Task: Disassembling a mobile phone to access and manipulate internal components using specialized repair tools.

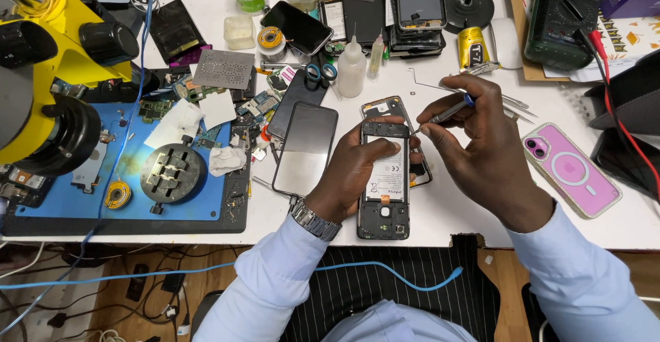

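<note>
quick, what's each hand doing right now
left hand: closed on the opened phone, pinning it to the table.
right hand: fingers pinched on a thin screwdriver, tip at the phone's top edge.

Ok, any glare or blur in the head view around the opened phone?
Head view: the opened phone and both hands are sharp and evenly lit; the loose screen panel carries a pale sheen; the yellow microscope at the left edge is soft; the edges bow slightly.

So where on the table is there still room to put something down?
There is bare white table between the opened phone under the left hand and the pink phone case, along the front edge. A smaller patch lies behind the right hand, near the tweezers. The back row and the blue mat on the left are crowded.
</note>
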